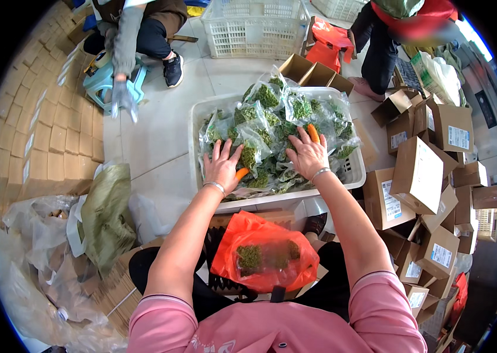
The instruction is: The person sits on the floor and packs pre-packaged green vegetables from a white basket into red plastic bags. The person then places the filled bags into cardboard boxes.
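Clear plastic bags of green moss-like plant material (266, 96) are heaped in a white plastic crate (275, 197) before me. My left hand (224, 167) rests on bags at the crate's left side, fingers spread, an orange cover on its thumb. Farther right, my right hand (308, 156) presses on the bags with fingers apart; one finger wears an orange cover. Neither hand is visibly closed around a bag. Between my knees lies an open red plastic bag (230, 247), with clear packs of the same green material (248, 257) in it.
Cardboard boxes (418, 174), many labelled, are piled at right; stacked cartons (50, 128) line the left. A gloved co-worker's hand (124, 99) hangs by a blue stool (98, 84). Another person's legs (376, 61) stand beyond the divided carton (314, 73). A white basket (255, 33) stands behind.
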Tool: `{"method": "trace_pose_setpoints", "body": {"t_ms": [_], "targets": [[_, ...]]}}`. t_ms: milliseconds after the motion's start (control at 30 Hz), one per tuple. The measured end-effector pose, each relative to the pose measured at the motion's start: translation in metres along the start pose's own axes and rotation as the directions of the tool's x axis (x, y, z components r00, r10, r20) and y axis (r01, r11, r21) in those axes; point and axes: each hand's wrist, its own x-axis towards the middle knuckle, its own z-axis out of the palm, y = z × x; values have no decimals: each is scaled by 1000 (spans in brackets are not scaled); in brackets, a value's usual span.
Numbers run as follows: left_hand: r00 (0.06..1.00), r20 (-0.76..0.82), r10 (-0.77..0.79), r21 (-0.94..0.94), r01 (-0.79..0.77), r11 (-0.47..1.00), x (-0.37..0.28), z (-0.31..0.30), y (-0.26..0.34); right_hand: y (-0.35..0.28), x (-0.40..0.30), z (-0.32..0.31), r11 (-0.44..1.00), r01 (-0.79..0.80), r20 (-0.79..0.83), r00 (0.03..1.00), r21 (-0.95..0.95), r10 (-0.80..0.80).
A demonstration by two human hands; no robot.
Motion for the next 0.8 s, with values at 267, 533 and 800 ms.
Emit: {"method": "trace_pose_setpoints", "body": {"t_ms": [267, 533, 800], "targets": [[976, -197, 98, -218, -141, 966, -34, -38, 2, 16, 2, -9, 947, 7, -33, 999, 321, 4], [961, -62, 268, -307, -274, 911, -150, -80, 32, -31, -47, -8, 989, 108, 61, 993, -106, -102], [981, -19, 193, -468, -179, 865, -184, -62, 19, -55, -52, -52, 992, 104, 74, 992, -77, -98]]}}
